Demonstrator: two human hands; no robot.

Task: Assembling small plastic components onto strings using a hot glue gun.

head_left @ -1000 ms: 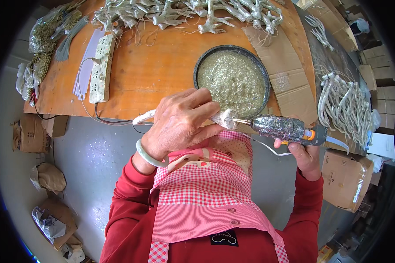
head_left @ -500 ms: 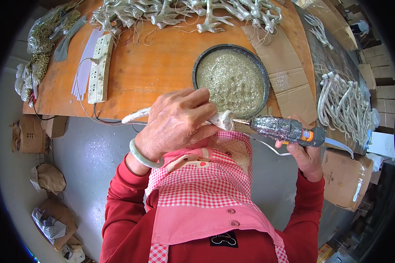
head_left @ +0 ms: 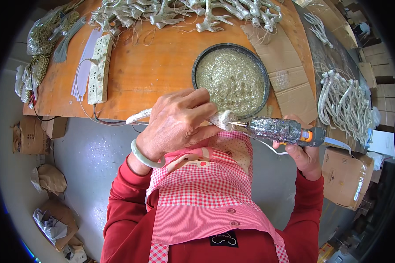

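My left hand (head_left: 175, 125) grips a pale silvery antler-shaped piece (head_left: 138, 116), whose cut end (head_left: 224, 119) points right. My right hand (head_left: 305, 153) holds a glitter-crusted glue gun (head_left: 278, 130) with an orange rear part. The gun's nozzle touches the cut end of the piece. Both hands hover just in front of the table edge, above my red-checked apron. A round dark pan of glitter (head_left: 231, 79) sits on the orange table (head_left: 153, 74) right behind my hands.
A white power strip (head_left: 100, 68) lies at the table's left. A heap of silvery antler pieces (head_left: 184, 11) lines the far edge, more (head_left: 344, 105) lie on the right. Cardboard sheets (head_left: 285, 74) lie by the pan. Boxes (head_left: 344, 175) and bags (head_left: 50, 179) stand on the floor.
Both hands with the antler piece and glue gun have shifted slightly; the nozzle stays at the piece's cut end.
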